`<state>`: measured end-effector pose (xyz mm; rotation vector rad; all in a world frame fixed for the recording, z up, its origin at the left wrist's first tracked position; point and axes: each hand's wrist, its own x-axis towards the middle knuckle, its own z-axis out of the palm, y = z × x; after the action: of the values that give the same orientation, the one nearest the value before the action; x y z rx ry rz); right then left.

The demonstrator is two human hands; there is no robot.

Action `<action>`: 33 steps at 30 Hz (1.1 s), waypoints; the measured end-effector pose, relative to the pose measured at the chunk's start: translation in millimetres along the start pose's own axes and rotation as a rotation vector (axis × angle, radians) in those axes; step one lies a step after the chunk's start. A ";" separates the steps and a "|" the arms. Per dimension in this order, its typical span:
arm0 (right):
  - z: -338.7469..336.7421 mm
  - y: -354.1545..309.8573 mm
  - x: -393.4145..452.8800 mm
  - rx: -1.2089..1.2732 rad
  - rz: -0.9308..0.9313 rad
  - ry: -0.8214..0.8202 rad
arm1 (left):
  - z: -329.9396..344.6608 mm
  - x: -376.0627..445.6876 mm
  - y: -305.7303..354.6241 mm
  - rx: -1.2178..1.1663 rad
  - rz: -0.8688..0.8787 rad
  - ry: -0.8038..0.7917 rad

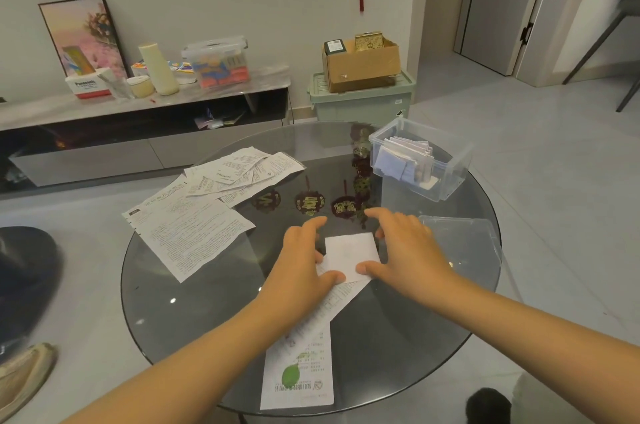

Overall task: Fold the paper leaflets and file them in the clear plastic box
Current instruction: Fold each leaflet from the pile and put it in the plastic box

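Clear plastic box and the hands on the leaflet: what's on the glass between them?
Head view: only bare glass tabletop with ornament reflections between the clear plastic box and the right hand; box lid lies off right.

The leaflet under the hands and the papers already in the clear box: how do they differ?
The leaflet under the hands lies flat on the glass table, only partly folded, with a long printed tail trailing toward the person. The papers in the clear box are folded small and stand on edge, packed together. The leaflet is pressed by the left hand and right hand; the boxed papers are untouched. Both are white printed paper.
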<state>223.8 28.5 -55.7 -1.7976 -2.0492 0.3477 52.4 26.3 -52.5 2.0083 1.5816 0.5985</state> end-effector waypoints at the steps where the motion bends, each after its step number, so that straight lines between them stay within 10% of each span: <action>1: -0.4 1.3 0.2 -0.027 -0.034 0.016 | -0.3 1.1 -0.8 0.031 0.023 -0.002; 15: -15.5 7.3 -1.6 -0.299 -0.411 -0.206 | -8.5 8.8 0.7 0.561 0.371 -0.129; 33: 0.8 5.5 17.6 0.085 -0.116 -0.056 | 3.7 22.1 -5.5 0.119 0.107 0.049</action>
<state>226.6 46.7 -56.5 -1.6294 -2.1325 0.4486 55.5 48.4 -58.3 2.1931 1.5795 0.6114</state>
